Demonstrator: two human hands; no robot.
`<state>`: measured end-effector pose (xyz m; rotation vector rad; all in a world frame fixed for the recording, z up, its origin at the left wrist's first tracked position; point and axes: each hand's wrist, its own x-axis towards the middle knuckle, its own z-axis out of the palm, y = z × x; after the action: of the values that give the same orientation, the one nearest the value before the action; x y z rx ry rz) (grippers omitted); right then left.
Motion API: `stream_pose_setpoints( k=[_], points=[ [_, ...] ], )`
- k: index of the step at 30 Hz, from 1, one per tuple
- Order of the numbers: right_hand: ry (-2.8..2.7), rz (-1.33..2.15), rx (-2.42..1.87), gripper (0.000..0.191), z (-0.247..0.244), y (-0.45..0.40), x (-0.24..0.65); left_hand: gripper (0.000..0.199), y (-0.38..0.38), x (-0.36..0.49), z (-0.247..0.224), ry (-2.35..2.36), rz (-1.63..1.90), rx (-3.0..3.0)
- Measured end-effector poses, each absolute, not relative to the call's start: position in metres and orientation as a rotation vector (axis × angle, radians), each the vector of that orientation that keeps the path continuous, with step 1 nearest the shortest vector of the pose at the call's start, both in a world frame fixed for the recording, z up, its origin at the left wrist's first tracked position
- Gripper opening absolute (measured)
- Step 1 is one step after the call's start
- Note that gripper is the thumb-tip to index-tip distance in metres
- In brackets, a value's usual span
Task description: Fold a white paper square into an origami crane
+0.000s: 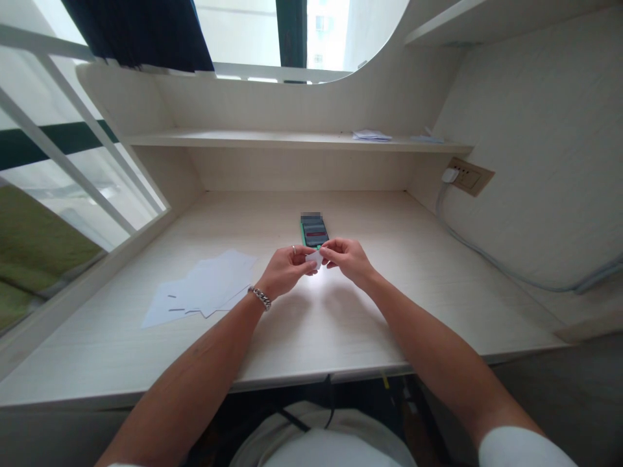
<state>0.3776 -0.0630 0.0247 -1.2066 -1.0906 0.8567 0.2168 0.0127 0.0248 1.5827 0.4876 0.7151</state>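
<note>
Small white paper piece [315, 259] held above desk [370, 324], near phone [315, 231]. I note left hand [288, 267] and right hand [346, 257] pinching it between fingertips. White sheets [209, 282] lie left.

On the bench [467, 285] before me, sheets of paper [207, 282] lie to my left, partly overlapping; the phone [315, 232] lies near the middle, beyond my fingers [318, 256]; behind it runs a shelf [267, 139] bearing folded papers [371, 135] toward its right end; a plug [450, 175] sits in the wall socket [471, 177] on my right.
</note>
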Motion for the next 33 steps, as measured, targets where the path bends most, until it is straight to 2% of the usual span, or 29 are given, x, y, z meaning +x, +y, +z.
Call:
stream_pose_setpoints(
  k=[11,18,33],
  points=[
    [-1.14,0.843,-1.225,0.029,0.017,-0.058,0.381,0.034,0.016,0.214,0.026,0.511,0.739,1.594],
    [-1.069,0.779,-1.182,0.038,0.018,-0.061,0.376,0.037,0.012,0.217,0.026,0.504,0.861,1.532],
    [-1.229,0.576,-1.221,0.033,0.017,-0.062,0.37,0.031,0.011,0.217,0.025,0.639,0.93,1.665]
  ],
)
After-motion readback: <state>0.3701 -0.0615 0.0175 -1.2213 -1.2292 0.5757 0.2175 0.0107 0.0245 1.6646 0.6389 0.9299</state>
